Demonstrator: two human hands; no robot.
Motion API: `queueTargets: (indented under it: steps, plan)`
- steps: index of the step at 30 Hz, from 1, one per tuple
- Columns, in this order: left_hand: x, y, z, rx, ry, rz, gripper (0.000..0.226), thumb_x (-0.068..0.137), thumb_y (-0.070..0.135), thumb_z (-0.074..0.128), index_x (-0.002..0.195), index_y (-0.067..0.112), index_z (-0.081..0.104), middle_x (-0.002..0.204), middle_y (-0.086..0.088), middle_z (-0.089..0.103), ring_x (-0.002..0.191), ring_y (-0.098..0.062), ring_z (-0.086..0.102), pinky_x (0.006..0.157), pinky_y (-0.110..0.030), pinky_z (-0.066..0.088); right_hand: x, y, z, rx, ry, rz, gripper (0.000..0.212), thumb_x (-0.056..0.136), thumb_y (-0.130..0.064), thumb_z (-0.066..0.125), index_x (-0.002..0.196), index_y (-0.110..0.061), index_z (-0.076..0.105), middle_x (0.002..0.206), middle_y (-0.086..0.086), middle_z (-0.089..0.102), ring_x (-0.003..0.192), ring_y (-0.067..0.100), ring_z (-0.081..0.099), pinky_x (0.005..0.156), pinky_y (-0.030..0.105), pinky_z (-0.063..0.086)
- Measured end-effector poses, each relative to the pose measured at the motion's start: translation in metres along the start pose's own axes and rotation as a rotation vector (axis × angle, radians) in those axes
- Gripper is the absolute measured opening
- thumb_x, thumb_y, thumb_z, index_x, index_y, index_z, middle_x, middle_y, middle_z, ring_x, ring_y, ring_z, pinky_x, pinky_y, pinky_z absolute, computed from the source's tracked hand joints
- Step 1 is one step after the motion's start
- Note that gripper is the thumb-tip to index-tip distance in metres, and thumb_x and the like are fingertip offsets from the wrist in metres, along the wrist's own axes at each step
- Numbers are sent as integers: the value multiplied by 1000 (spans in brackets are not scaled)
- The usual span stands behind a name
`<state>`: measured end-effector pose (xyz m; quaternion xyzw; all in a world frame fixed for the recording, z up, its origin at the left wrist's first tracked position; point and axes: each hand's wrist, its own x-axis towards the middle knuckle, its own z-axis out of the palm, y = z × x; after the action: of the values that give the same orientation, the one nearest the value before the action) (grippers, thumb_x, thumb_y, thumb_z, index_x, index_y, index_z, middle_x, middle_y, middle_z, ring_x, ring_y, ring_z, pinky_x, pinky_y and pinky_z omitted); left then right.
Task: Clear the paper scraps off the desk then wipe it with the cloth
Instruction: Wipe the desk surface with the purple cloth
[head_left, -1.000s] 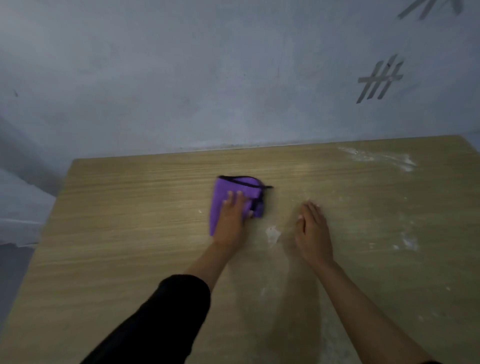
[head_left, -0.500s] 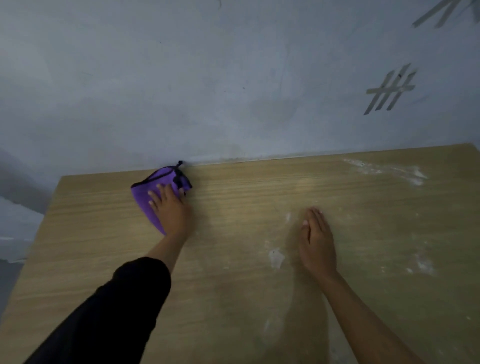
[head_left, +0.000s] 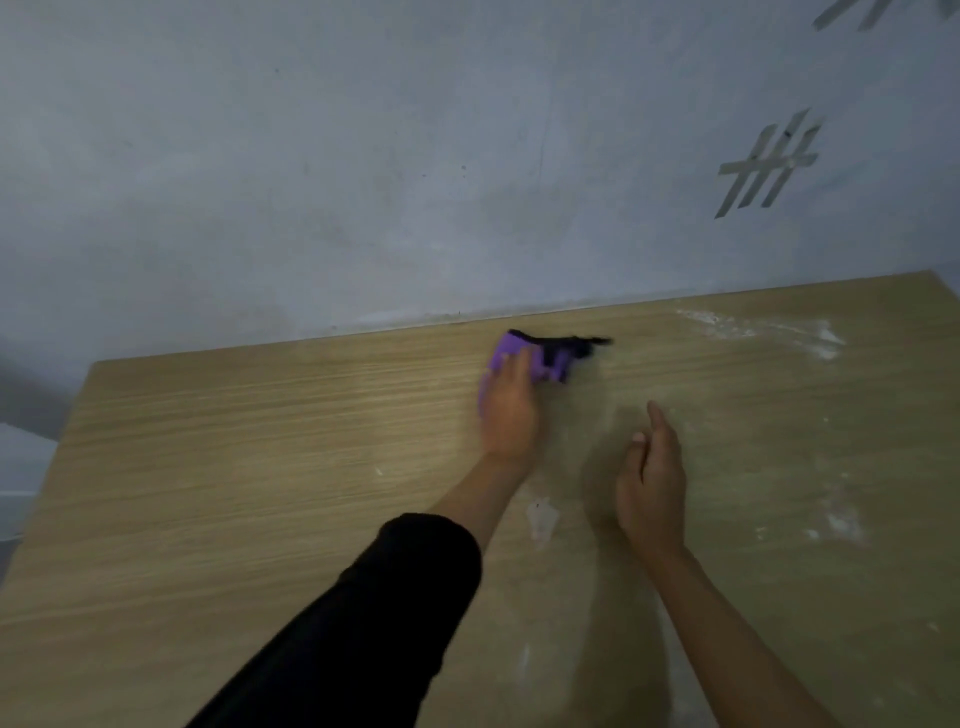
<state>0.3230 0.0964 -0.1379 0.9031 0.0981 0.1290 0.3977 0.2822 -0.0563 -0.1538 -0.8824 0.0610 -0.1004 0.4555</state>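
My left hand (head_left: 509, 410) presses the purple cloth (head_left: 550, 358) against the bench (head_left: 234, 467) just above the centre of the frame, close to the far edge where the board meets the grey wall (head_left: 363, 156). The fingers lie straight over the fabric and grip nothing, palm down so my weight spreads through the cloth. Its black-trimmed corner trails free to the right, blurred.

My right hand (head_left: 652, 483), lower and right of centre, is released too. It is turned on its edge, fingers straight and thumb apart, holding nothing. Whether it touches the wood I cannot tell; it is probably there to steady me as I lean in. A black sleeve (head_left: 389, 597) covers the left forearm, and the right arm is bare.

White marks remain on the bench: a streak (head_left: 769, 332) at upper right near the wall, patches (head_left: 841, 525) at right, and a pale fleck (head_left: 540, 514) between my arms. The fleck could be a scrap or residue but is too blurred to say. I judge the scrap-clearing largely done and the wiping under way, with the right half yet to be covered. Tape strips (head_left: 763, 166) cross on the wall at upper right.
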Motion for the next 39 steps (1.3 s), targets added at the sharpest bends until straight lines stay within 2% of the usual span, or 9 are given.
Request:
queueTargets:
  steps: [3,7,11,17,22,25,29,34,39]
  plan:
    - [19,-37,-28,270,303,27,45,79,11,35,123,15,40,122,-19,61,116,-33,57,101,-35,29,1,10,-12,-97,15,-39,49,91,-25,30,135,-8,41,142,12,42,132,25,36,108,30,26]
    - [15,-59,-40,292,69,-218,44,98,20,35,140,9,30,151,-14,28,142,-25,21,117,-39,12,-2,31,-33,-185,-1,-27,51,89,-23,31,133,-1,43,142,17,41,134,28,35,111,35,26]
    - [-18,-46,-14,264,-92,-124,46,99,21,33,142,6,26,155,-11,16,145,-23,8,117,-35,1,-9,51,-51,-271,-22,-29,54,89,-26,26,129,3,47,138,20,46,132,32,37,111,43,27]
    - [-98,28,60,156,-297,156,50,89,31,41,127,0,49,129,-22,55,119,-44,50,87,-67,40,-24,63,-74,-208,-12,-55,56,86,-26,23,126,4,50,134,21,50,130,34,40,109,51,29]
    - [-159,90,82,-188,-398,-11,54,94,48,32,139,18,38,147,-4,38,139,-13,28,116,-25,17,-30,39,-103,-40,19,-88,53,91,-36,26,132,-8,45,137,11,48,129,23,39,106,30,29]
    - [-166,90,57,-374,-224,-128,36,90,28,43,125,20,49,123,-1,60,111,-12,56,99,-25,43,-44,34,-106,-129,-173,-248,61,89,-51,30,134,-13,46,141,5,46,131,19,39,106,32,32]
    - [-179,41,4,-189,31,-167,36,88,18,38,119,8,55,124,-7,58,118,-18,51,101,-8,30,-60,63,-94,-517,-322,-360,70,82,-59,33,132,-13,50,143,12,43,134,29,38,106,41,30]
    - [-217,-41,-62,194,257,-326,47,86,19,32,124,1,53,127,-12,59,130,-30,42,106,-35,28,-32,32,-78,-405,-138,-299,45,78,-31,34,89,0,65,87,25,63,85,43,58,76,48,46]
    - [-246,-71,-100,229,333,-472,39,90,1,42,128,9,48,137,-13,50,136,-29,35,112,-45,25,-89,-49,-18,-257,-207,-678,28,76,-25,45,86,-5,62,87,18,66,81,33,57,72,39,38]
